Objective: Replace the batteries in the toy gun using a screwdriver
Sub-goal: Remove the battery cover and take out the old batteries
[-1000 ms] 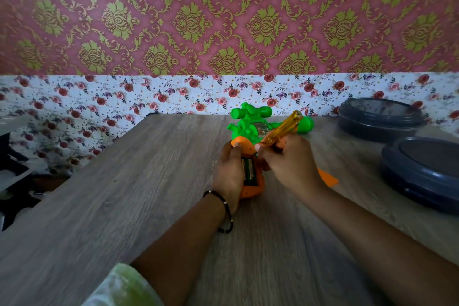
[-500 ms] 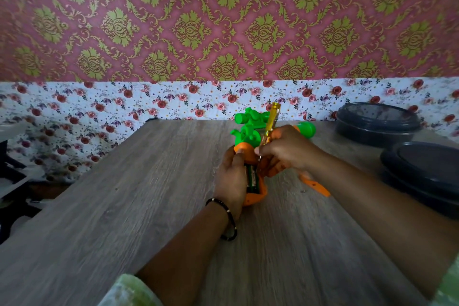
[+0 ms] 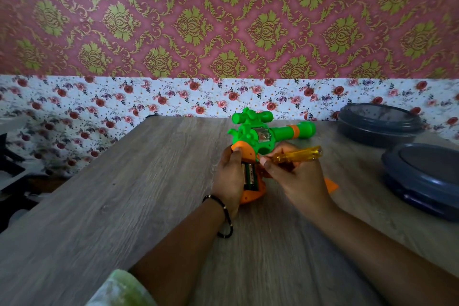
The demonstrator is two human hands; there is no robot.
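Observation:
A green and orange toy gun (image 3: 258, 133) lies on the wooden table (image 3: 124, 206), barrel pointing right. Its orange grip is open and dark batteries (image 3: 250, 176) show in the compartment. My left hand (image 3: 229, 176) grips the orange handle from the left, thumb up on its top. My right hand (image 3: 295, 179) holds a yellow see-through screwdriver (image 3: 298, 155) that lies almost level, handle pointing right; its tip is hidden by my fingers at the grip. An orange piece (image 3: 331, 185), perhaps the battery cover, lies just right of my right hand.
Two dark grey lidded containers stand on the right: one (image 3: 377, 124) at the back by the wall, one (image 3: 422, 179) nearer at the table's right edge. The floral wall closes the far side. Dark shelving (image 3: 10, 169) sits beyond the table's left edge.
The screwdriver swung from leaning up-right, to nearly upright, to lying almost level now. My right hand dropped back from over the gun, uncovering its green body. My left hand kept its grip.

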